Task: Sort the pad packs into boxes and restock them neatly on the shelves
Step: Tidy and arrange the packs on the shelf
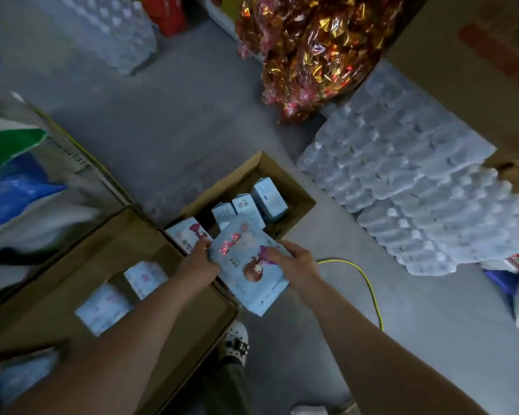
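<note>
Light-blue pad pack (249, 274) held face-up over the near edge of the small open box (294, 187), gripped by left hand (200, 259) and right hand (294, 260) at opposite edges. Upright packs (268, 199) inside that box; large box (72, 265) left, bottled-water cases (402, 181) right.

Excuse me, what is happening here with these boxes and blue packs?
A person is sorting pad packs on a storeroom floor. Both hands, left hand and right hand, hold one light-blue pad pack above the gap between two open cardboard boxes. The smaller box already has several packs standing on end. The larger box at the left holds a few packs lying loose. Shrink-wrapped water bottles are stacked nearby.
</note>
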{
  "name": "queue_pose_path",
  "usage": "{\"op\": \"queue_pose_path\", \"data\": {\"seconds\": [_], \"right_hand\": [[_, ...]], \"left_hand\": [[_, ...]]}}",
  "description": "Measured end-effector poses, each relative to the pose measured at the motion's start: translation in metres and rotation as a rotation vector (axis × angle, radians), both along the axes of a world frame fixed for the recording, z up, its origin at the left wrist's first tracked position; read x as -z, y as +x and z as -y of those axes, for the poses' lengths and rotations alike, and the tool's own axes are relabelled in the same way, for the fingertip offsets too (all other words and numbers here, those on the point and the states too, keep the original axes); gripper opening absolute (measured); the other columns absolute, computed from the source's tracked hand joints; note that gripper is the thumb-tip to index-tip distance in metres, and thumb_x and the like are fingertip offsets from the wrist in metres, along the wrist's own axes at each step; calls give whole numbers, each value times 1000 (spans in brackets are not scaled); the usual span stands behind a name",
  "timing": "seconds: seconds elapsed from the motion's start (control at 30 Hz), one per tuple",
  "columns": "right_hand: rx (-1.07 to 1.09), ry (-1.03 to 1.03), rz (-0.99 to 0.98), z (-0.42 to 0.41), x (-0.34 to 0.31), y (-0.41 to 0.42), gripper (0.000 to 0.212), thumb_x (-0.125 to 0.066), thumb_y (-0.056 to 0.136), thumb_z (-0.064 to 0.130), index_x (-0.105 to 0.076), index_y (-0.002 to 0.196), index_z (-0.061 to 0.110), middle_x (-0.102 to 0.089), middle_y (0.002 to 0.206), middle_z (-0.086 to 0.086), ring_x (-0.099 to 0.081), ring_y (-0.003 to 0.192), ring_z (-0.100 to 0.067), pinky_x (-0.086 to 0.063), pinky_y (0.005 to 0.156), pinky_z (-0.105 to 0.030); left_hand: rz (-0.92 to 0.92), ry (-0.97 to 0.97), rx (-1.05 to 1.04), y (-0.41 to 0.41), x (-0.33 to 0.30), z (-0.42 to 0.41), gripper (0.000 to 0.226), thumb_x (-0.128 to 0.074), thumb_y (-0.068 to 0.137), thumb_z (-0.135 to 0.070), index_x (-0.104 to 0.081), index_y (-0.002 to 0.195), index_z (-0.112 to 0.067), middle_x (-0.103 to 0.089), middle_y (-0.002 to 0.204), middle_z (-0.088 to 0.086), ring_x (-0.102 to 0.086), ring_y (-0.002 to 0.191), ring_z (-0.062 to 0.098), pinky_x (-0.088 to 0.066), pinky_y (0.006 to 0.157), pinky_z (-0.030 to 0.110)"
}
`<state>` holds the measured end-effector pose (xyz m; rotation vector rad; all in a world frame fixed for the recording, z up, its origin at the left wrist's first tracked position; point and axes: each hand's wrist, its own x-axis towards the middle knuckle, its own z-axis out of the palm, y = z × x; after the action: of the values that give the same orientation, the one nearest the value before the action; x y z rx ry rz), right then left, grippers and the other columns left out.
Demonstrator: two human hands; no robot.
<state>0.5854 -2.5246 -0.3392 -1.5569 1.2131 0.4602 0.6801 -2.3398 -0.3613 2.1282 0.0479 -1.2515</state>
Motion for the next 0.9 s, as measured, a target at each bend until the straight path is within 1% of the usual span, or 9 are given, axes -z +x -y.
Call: {"op": "queue_pose_path", "data": {"seconds": [0.13, 0.23, 0.37, 0.43, 0.53, 0.7, 0.73, 0.83, 0.9], "right_hand": [[-25, -101, -60, 45, 44, 31, 36, -63, 82, 50, -66, 113, 31, -72, 103, -4, -69, 91, -26, -59, 85, -47], [-55, -163, -51, 71, 66, 50, 22, -57, 95, 37, -61, 116, 31, -70, 108, -6, -67, 94, -25, -58, 88, -44], [-49, -200, -36, 94, 84, 73, 37, -59, 93, 38, -57, 129, 27, -67, 109, -5, -66, 94, -26, -59, 84, -45], [-124, -219, -63, 99, 85, 81, 42, -58, 93, 38, -52, 133, 25, -64, 117, -6, -63, 98, -28, -58, 83, -43], [-354, -309, -92, 95, 71, 87, 32, -55, 95, 33, -59, 126, 23, -65, 117, -7, -60, 93, -25, -48, 72, -29], [-576, -416, -35, 78, 22, 90, 35, -56, 97, 28, -57, 132, 24, -58, 131, -7, -59, 112, -27, -42, 70, -24], [-618, -429, -14, 74, 11, 91, 34, -56, 98, 27, -57, 131, 23, -58, 131, -7, -59, 112, -26, -42, 69, -23], [-734, -497, 37, 57, -31, 95, 35, -56, 98, 29, -55, 133, 22, -57, 132, -4, -59, 106, -22, -46, 75, -25], [-859, -552, 75, 43, -62, 96, 36, -55, 99, 32, -53, 134, 22, -57, 131, -3, -59, 105, -20, -49, 83, -28]], "left_hand": [[34, 26, 23, 30, 39, 53, 55, -59, 89, -14, -38, 139, -18, -55, 129, 12, -54, 117, 33, -45, 96, 40], [56, -19, 45, 50, 56, 84, 56, -56, 89, -9, -36, 140, -19, -55, 127, 12, -55, 110, 29, -47, 92, 39], [122, -34, 153, 75, 61, 117, 65, -54, 93, -13, -24, 149, -25, -48, 134, 7, -54, 114, 26, -49, 91, 34], [206, -22, 214, 84, 55, 126, 57, -53, 96, -16, -28, 148, -21, -49, 138, 6, -52, 119, 24, -43, 91, 29], [300, -13, 262, 87, 34, 122, 46, -51, 99, -18, -36, 143, -15, -54, 135, 8, -56, 118, 24, -40, 84, 25], [397, -4, 250, 84, -13, 78, 52, -54, 96, -15, -39, 145, -25, -50, 140, 8, -61, 109, 26, -53, 89, 35], [428, 4, 248, 83, -24, 68, 52, -55, 96, -15, -40, 144, -26, -47, 142, 7, -61, 109, 26, -53, 87, 31], [568, 11, 260, 78, -62, 41, 51, -57, 95, -16, -44, 143, -26, -46, 141, 5, -56, 117, 25, -45, 88, 26], [655, -18, 239, 73, -88, 22, 47, -60, 92, -14, -51, 137, -25, -52, 134, 6, -60, 109, 24, -46, 86, 26]]}}
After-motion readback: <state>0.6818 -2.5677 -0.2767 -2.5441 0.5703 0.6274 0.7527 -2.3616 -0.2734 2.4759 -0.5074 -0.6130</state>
